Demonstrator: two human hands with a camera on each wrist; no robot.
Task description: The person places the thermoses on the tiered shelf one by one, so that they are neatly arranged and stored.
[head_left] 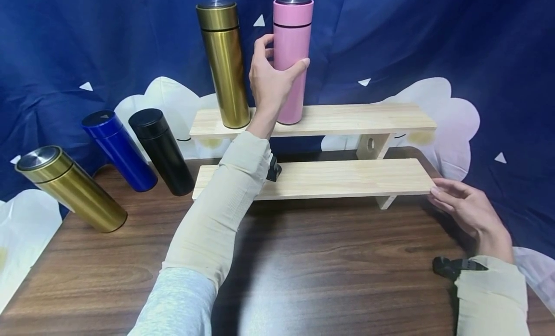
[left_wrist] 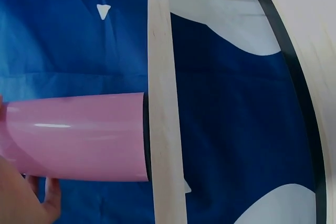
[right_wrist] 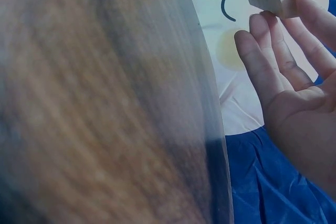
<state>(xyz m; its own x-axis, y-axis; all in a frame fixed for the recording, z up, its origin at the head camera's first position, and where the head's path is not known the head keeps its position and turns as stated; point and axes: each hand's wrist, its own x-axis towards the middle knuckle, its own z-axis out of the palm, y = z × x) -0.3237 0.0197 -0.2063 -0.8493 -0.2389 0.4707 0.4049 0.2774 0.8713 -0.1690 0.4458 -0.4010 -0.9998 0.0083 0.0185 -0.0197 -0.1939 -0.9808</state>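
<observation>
1. Head view, nearest first: the right hand (head_left: 470,211) is laid against the right end of the lower shelf (head_left: 329,178) of the wooden riser, fingers nearly straight and only lightly bent; nothing is gripped, the board end is merely touched, as is confirmed in the right wrist view, where the fingers (right_wrist: 268,61) are seen on the wood's corner.
2. On the brown table (head_left: 325,273), to the left, three flasks are stood: a gold flask (head_left: 71,189), a blue flask (head_left: 119,150) and a black flask (head_left: 161,151), all capped, so their contents cannot be told.
3. Farther back, the left hand (head_left: 270,83) is wrapped round the middle of the pink flask (head_left: 292,61), thumb on the front, fingers curled behind.
4. The pink flask is stood upright on the upper shelf (head_left: 360,118), just beside a tall gold flask (head_left: 224,63); in the left wrist view its base is seen flat on the plank.
5. A judgement: the glossy, rigid body is likely slippery and top-heavy on a narrow base, so a mid-body grasp is thought soundest. Its lid is on; whether anything is inside cannot be told.
</observation>
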